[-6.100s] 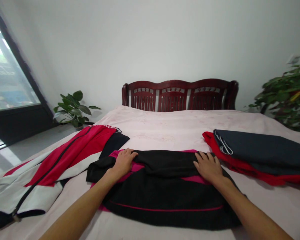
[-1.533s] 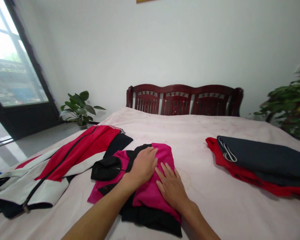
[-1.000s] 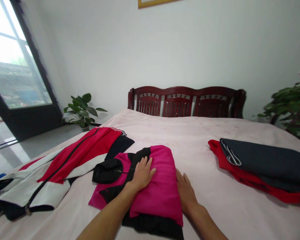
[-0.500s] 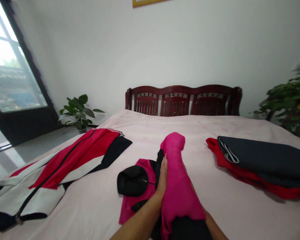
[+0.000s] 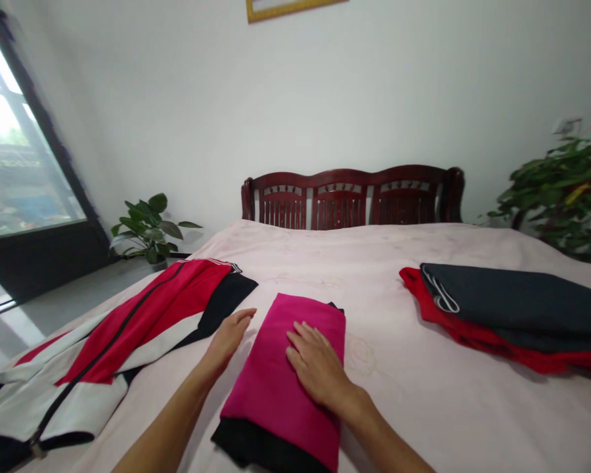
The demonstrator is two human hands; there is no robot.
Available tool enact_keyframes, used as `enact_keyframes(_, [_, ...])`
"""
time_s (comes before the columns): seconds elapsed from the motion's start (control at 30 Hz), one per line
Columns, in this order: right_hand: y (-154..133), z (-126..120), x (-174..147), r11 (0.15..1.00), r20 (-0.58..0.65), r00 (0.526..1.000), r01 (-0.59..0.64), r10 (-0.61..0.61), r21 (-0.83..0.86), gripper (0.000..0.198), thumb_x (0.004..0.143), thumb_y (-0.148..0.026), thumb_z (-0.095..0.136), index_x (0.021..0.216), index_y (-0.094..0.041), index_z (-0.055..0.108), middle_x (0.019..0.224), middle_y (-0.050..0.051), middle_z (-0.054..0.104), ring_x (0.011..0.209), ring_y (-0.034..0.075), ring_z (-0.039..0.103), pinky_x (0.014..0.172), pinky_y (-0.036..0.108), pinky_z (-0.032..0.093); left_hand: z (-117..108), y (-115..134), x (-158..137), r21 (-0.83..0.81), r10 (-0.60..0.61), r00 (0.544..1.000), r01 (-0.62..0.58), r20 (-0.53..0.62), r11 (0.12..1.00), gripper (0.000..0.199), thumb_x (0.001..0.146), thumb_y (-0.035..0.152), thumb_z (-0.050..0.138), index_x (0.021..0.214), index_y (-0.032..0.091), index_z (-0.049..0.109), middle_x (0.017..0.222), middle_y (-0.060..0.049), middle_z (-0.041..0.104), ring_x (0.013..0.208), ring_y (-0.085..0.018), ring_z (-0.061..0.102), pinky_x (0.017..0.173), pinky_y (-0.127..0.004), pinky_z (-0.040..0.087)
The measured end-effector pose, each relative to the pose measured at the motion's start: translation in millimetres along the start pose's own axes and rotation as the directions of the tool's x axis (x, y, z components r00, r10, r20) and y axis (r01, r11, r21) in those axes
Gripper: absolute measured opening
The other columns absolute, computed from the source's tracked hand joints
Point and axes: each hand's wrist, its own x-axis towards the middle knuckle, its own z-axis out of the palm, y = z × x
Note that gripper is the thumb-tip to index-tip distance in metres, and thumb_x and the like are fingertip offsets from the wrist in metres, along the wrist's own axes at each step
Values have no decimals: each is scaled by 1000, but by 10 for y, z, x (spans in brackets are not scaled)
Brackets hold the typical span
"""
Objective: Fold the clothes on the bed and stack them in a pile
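A pink jacket with black trim point(image 5: 270, 387) lies folded into a narrow bundle on the bed, its black hem toward me. My right hand point(image 5: 320, 364) rests flat on top of it, fingers spread. Just left of the bundle, my left hand point(image 5: 230, 338) hovers with its fingers stretched out, holding nothing. The jacket's collar is hidden under the fold. Further left, a red, white and navy zip jacket point(image 5: 148, 322) is spread out on the sheet.
Dark grey folded clothing point(image 5: 512, 302) lies over a red garment point(image 5: 497, 348) at the right of the pink bedsheet point(image 5: 414, 407). Behind stands a carved wooden headboard point(image 5: 339, 197). Potted plants stand at the left point(image 5: 150, 226) and right point(image 5: 566, 190).
The pink jacket's raised part has been folded over leftward and now lies flat, covering the collar. My left hand has come away to the left; my right hand has moved on top.
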Motion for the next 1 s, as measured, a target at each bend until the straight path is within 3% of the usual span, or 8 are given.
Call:
enact_keyframes(0.1, [25,-20,76,998,-92,995,-44,40,-45,51,100,-34,30,142,-15,53,155,11,42,147,26,30,121,48,20,96,150,-270,71,164,975,-176,147,982,40,91,36,50,122,20,70,129,-9,68,124,-28,60,113,-44,40])
enact_keyframes(0.2, [171,-60,199,989,-171,984,-70,47,-132,51,100,-33,31,145,-20,50,158,8,38,150,25,24,121,50,14,371,259,-665,293,228,928,-315,296,903,48,93,42,51,135,23,62,147,-11,54,141,-31,43,120,-50,27])
enact_keyframes(0.33, [562,31,396,977,-44,995,-100,93,-186,56,100,-46,31,150,-26,42,162,5,30,151,26,20,120,54,9,614,241,-1023,443,238,848,-463,474,768,59,94,43,52,152,34,38,162,-9,28,150,-36,21,118,-67,16])
enact_keyframes(0.5, [983,198,640,974,-42,974,-224,222,-41,59,99,-45,32,152,-21,39,160,7,35,150,26,21,121,53,8,651,40,-1104,411,391,696,-691,602,595,72,91,48,57,155,43,24,164,-11,21,148,-43,23,108,-79,20])
enact_keyframes(0.6, [1116,228,713,959,-83,956,-278,283,61,58,97,-43,36,150,-18,43,157,8,39,150,26,24,122,49,10,669,-75,-1111,401,463,640,-757,613,516,78,89,50,60,155,44,20,164,-14,22,147,-45,25,104,-81,25])
enact_keyframes(0.77, [1272,232,592,888,-188,879,-393,439,239,69,95,-42,35,151,-1,34,159,20,32,149,25,25,123,39,16,701,-135,-1164,429,486,654,-752,580,500,90,80,38,71,156,41,22,163,-13,25,147,-43,27,108,-78,25])
enact_keyframes(0.9, [1207,303,309,804,-270,781,-443,563,397,73,93,-41,36,153,-1,28,159,19,32,148,24,30,121,36,23,675,-110,-1212,438,501,676,-735,541,518,90,79,31,71,156,37,23,163,-10,26,148,-39,26,113,-72,25])
enact_keyframes(1.0, [961,372,58,610,-255,706,-306,660,731,76,84,-42,56,150,-12,35,154,16,43,143,27,39,118,39,32,637,-99,-1241,434,538,668,-744,514,509,84,84,30,67,156,34,25,163,-9,27,148,-36,27,115,-68,27])
